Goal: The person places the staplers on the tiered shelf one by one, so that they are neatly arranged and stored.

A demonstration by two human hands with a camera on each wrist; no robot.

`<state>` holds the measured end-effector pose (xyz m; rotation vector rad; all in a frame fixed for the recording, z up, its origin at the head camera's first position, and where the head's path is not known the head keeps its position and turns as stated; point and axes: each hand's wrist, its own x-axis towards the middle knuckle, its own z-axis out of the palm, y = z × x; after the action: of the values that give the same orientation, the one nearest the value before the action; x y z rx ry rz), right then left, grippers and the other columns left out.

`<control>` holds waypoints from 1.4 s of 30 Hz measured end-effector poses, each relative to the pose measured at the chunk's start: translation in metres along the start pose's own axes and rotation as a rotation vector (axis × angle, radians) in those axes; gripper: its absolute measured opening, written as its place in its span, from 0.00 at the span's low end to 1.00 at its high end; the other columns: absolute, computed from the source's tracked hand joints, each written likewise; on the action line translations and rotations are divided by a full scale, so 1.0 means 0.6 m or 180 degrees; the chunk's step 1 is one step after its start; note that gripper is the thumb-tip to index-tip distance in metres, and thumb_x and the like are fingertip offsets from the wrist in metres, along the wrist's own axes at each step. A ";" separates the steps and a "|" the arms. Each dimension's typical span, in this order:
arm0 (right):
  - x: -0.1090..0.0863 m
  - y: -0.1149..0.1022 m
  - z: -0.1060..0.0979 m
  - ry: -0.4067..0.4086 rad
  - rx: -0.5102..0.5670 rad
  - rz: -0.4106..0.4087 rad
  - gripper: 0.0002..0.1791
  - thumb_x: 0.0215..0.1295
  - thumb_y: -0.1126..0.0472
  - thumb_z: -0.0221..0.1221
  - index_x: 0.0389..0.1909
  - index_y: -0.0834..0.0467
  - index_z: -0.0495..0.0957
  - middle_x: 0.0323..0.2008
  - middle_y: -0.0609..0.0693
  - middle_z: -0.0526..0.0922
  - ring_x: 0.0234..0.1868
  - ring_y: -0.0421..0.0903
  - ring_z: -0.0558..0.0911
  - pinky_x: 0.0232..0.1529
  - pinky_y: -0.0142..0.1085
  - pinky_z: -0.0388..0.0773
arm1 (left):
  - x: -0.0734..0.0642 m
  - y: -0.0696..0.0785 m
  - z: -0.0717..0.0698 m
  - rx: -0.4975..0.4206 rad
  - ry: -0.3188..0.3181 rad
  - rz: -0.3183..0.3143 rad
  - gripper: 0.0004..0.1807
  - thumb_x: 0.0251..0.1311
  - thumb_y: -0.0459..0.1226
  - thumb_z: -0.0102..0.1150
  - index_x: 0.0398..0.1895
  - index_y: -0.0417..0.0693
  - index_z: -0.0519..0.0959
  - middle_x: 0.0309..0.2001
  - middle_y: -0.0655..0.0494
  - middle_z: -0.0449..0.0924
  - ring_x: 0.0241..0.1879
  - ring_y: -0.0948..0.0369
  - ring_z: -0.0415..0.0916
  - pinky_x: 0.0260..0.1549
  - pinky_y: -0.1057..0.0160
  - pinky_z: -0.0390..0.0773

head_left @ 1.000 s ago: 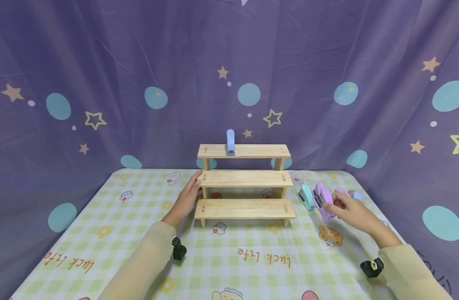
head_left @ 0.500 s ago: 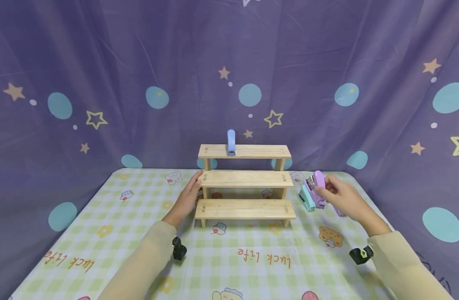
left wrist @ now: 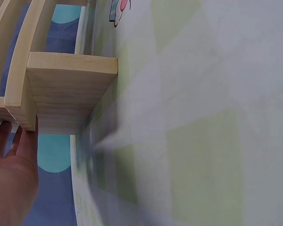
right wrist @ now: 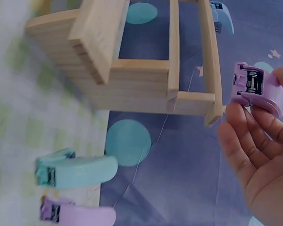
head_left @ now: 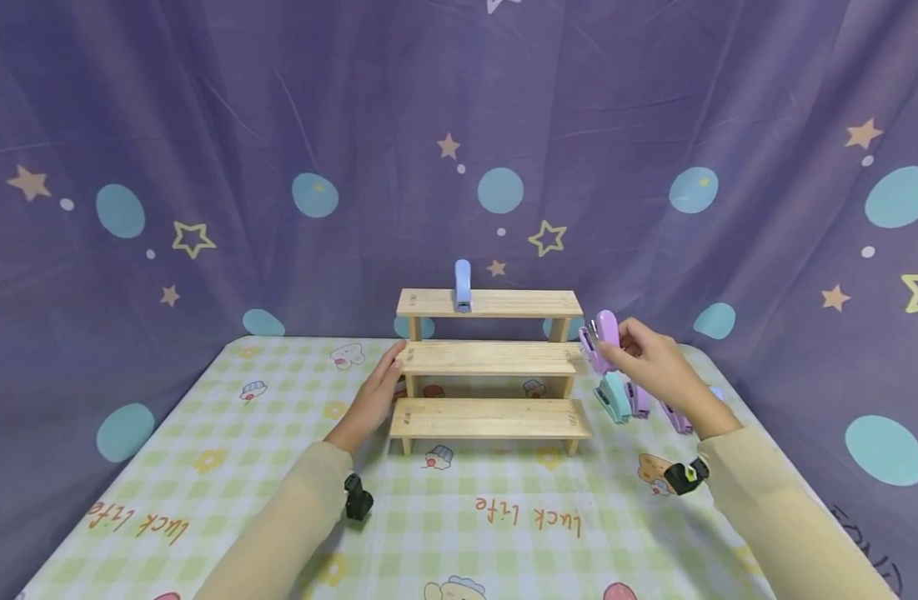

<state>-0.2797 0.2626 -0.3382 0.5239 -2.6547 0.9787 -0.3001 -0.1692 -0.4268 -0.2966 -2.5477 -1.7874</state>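
Note:
A three-tier wooden stand [head_left: 496, 358] stands on the table. My left hand [head_left: 368, 400] rests against its left end at the middle tier, fingers mostly straight; the left wrist view shows the fingertips [left wrist: 26, 141] touching the board's end. With thumb and fingers, my right hand [head_left: 649, 362] pinches a purple stapler [head_left: 607, 332], raised off the table beside the stand's right end. In the right wrist view this stapler [right wrist: 269, 94] has its metal mechanism facing the camera. A blue stapler [head_left: 463, 286] stands on the top tier.
Right of the stand, a teal stapler [head_left: 614, 398], a purple stapler [head_left: 639, 402] and another purple one [head_left: 678, 419] are on the checkered tablecloth [head_left: 278, 483]. A blue object [head_left: 717, 392] is mostly hidden behind the right wrist. A purple curtain [head_left: 616, 108] hangs behind.
My right hand has lifted the purple stapler from among the others and carried it up and left towards the stand. The left hand has stayed against the stand.

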 end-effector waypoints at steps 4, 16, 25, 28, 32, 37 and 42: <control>0.021 -0.008 0.005 0.0010 0.0015 0.0000 0.17 0.73 0.44 0.58 0.40 0.54 0.73 0.31 0.49 0.81 0.32 0.48 0.78 0.33 0.41 0.76 | -0.002 0.002 0.000 0.0022 -0.0026 0.0015 0.29 0.79 0.58 0.31 0.80 0.75 0.49 0.79 0.57 0.47 0.75 0.47 0.52 0.70 0.41 0.56; 0.078 -0.046 0.024 0.0058 0.0147 0.0055 0.22 0.70 0.37 0.57 0.40 0.54 0.73 0.32 0.51 0.80 0.33 0.49 0.77 0.34 0.43 0.75 | -0.003 0.005 -0.001 0.0045 -0.0063 -0.0007 0.29 0.78 0.59 0.30 0.80 0.75 0.48 0.80 0.57 0.46 0.74 0.46 0.53 0.71 0.40 0.55; 0.116 -0.069 0.039 0.0112 0.0240 0.0071 0.24 0.69 0.36 0.57 0.38 0.55 0.73 0.32 0.52 0.79 0.33 0.49 0.75 0.32 0.41 0.73 | -0.004 0.004 -0.002 0.0052 -0.0041 -0.0010 0.30 0.79 0.58 0.30 0.80 0.72 0.48 0.80 0.56 0.46 0.74 0.46 0.53 0.70 0.41 0.57; 0.132 -0.075 0.044 0.0147 0.0307 0.0083 0.25 0.69 0.36 0.58 0.37 0.56 0.72 0.33 0.52 0.78 0.34 0.49 0.75 0.33 0.42 0.72 | -0.004 0.006 -0.002 0.0045 -0.0035 -0.0003 0.30 0.79 0.58 0.30 0.80 0.73 0.48 0.80 0.57 0.46 0.74 0.46 0.53 0.71 0.41 0.57; 0.151 -0.082 0.051 0.0067 0.0365 0.0113 0.25 0.69 0.37 0.58 0.37 0.57 0.71 0.34 0.52 0.79 0.36 0.49 0.75 0.36 0.41 0.73 | -0.004 0.007 -0.001 0.0046 -0.0033 -0.0015 0.29 0.79 0.58 0.30 0.80 0.74 0.48 0.79 0.57 0.46 0.74 0.46 0.53 0.71 0.41 0.56; 0.169 -0.093 0.060 -0.0009 0.0436 0.0174 0.23 0.70 0.41 0.58 0.38 0.58 0.71 0.35 0.54 0.79 0.37 0.49 0.79 0.37 0.40 0.79 | -0.004 0.004 -0.001 0.0098 -0.0043 -0.0019 0.29 0.78 0.59 0.30 0.80 0.75 0.48 0.80 0.57 0.46 0.74 0.45 0.53 0.70 0.39 0.55; 0.185 -0.101 0.067 0.0033 0.0419 0.0217 0.21 0.70 0.43 0.59 0.36 0.59 0.72 0.35 0.54 0.79 0.36 0.49 0.79 0.34 0.38 0.80 | -0.003 0.003 0.000 0.0059 -0.0030 -0.0058 0.30 0.78 0.60 0.30 0.80 0.75 0.48 0.80 0.56 0.46 0.74 0.46 0.53 0.71 0.39 0.54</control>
<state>-0.3592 0.1662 -0.2933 0.4573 -2.6272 1.1790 -0.2982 -0.1688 -0.4256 -0.2831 -2.5803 -1.7717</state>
